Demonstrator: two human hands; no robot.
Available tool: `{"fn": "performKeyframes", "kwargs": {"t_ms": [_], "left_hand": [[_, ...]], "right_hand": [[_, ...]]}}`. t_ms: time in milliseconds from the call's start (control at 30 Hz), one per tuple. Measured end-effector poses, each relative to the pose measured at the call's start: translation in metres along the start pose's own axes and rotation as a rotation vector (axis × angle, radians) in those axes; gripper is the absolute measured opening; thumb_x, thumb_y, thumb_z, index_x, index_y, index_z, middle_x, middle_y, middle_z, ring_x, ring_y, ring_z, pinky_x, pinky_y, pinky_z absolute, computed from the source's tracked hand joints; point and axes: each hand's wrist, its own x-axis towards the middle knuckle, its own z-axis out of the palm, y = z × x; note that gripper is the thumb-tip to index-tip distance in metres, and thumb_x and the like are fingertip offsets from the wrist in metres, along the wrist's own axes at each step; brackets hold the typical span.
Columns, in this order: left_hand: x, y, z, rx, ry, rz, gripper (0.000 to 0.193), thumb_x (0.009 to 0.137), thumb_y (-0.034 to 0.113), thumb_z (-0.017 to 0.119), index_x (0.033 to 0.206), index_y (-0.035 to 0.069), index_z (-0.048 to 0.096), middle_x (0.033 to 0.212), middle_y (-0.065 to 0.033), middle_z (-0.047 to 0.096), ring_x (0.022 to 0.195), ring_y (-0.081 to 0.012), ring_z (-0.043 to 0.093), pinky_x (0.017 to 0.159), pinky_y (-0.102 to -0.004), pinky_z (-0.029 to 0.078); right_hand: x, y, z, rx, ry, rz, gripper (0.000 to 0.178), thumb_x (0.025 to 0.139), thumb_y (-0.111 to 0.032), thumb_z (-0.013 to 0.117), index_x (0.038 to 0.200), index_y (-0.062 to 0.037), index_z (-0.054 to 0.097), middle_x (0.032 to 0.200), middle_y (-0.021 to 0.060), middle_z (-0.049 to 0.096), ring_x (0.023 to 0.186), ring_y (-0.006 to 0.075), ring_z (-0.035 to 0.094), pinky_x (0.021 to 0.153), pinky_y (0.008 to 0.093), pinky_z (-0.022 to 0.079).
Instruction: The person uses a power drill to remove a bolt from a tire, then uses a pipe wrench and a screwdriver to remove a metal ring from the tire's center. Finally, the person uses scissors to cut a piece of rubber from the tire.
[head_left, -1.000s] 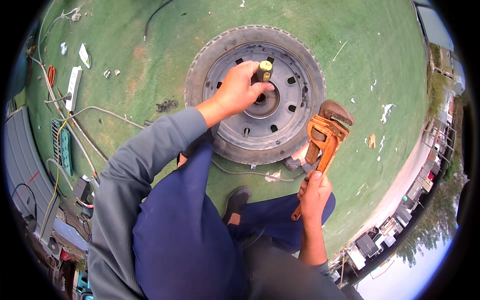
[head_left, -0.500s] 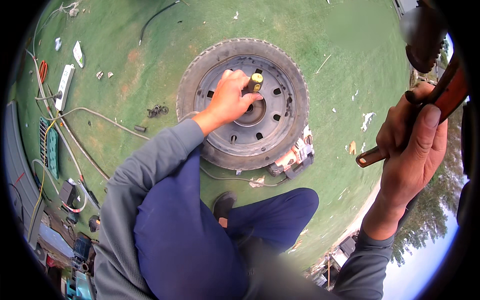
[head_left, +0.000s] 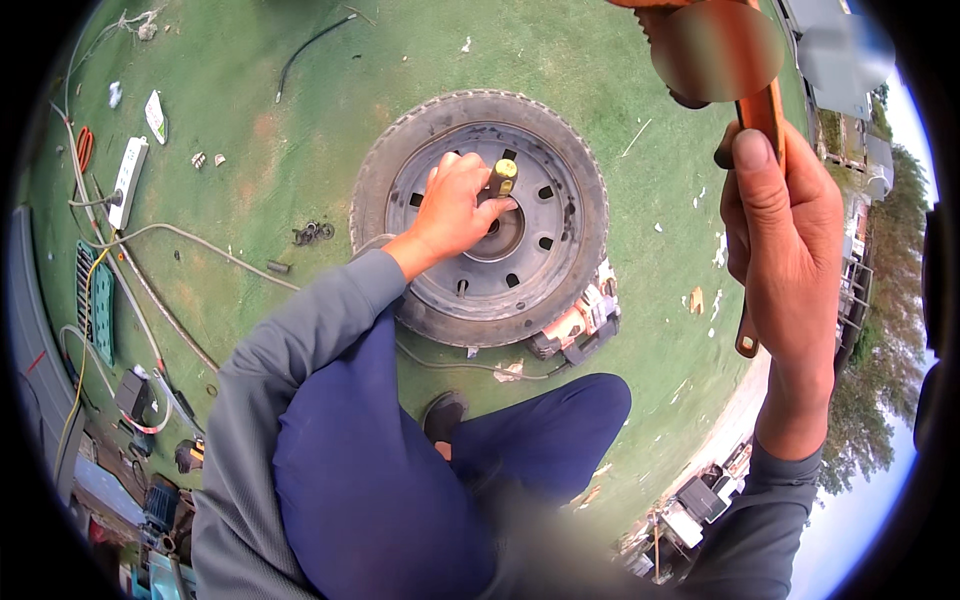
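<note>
A tyre (head_left: 588,205) on a grey steel rim (head_left: 545,245) lies flat on the green ground in front of me. My left hand (head_left: 447,215) is closed around the yellow-and-black handle of what looks like a screwdriver (head_left: 503,178), held upright over the hub; its lower end is hidden by my hand. Up at the right, my right hand (head_left: 795,245) grips an orange pipe wrench (head_left: 768,112) by its handle, jaw end upward. The wrench head is partly blurred and cut off by the picture's edge.
An orange-and-dark power tool (head_left: 575,328) lies against the tyre's near right side. Cables, a white power strip (head_left: 127,183), a teal socket case (head_left: 102,305) and small dark parts (head_left: 313,233) lie to the left. A black hose piece (head_left: 305,55) is farther off.
My right hand has swung the pipe wrench leftward and turned it more upright, its head now toward the top. My left hand still holds the handle over the hub.
</note>
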Motion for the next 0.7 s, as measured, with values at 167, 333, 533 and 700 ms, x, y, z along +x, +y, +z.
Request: {"fn": "performKeyframes", "kwargs": {"t_ms": [167, 333, 533, 700], "left_hand": [[0.001, 0.001, 0.002, -0.009, 0.029, 0.034, 0.028, 0.082, 0.027, 0.084, 0.093, 0.005, 0.07, 0.09, -0.0072, 0.055, 0.093, -0.0304, 0.048, 0.083, -0.0436, 0.042], [0.005, 0.002, 0.013, -0.034, 0.022, 0.039, 0.031, 0.081, 0.029, 0.084, 0.095, 0.004, 0.071, 0.096, -0.0069, 0.058, 0.098, -0.0309, 0.051, 0.086, -0.0445, 0.041], [0.001, 0.0, -0.002, -0.005, 0.032, 0.006, 0.029, 0.082, 0.028, 0.084, 0.094, 0.005, 0.07, 0.095, -0.0065, 0.058, 0.098, -0.0304, 0.051, 0.085, -0.0439, 0.042], [0.0, 0.001, 0.002, 0.016, 0.035, 0.014, 0.03, 0.082, 0.027, 0.084, 0.093, 0.004, 0.068, 0.093, -0.0059, 0.056, 0.096, -0.0304, 0.05, 0.084, -0.0435, 0.042]], "right_hand": [[0.001, 0.012, 0.008, 0.014, -0.006, -0.072, 0.038, 0.112, -0.038, 0.05, 0.103, -0.0025, 0.059, 0.067, -0.0012, 0.047, 0.054, 0.0056, 0.04, 0.048, 0.0253, 0.033], [0.004, 0.073, 0.042, -0.306, -0.395, 0.275, 0.043, 0.108, -0.032, 0.056, 0.096, 0.0091, 0.057, 0.073, 0.0175, 0.057, 0.07, 0.0224, 0.055, 0.068, 0.0444, 0.047], [0.017, -0.011, -0.005, 0.049, -0.016, -0.109, 0.037, 0.11, -0.032, 0.055, 0.1, 0.0032, 0.06, 0.071, 0.0043, 0.052, 0.064, 0.0119, 0.046, 0.059, 0.0332, 0.041], [0.008, 0.034, 0.023, -0.019, -0.125, -0.017, 0.037, 0.111, -0.035, 0.052, 0.1, -0.0003, 0.061, 0.071, -0.0002, 0.051, 0.063, 0.0085, 0.048, 0.057, 0.0289, 0.04]]}}
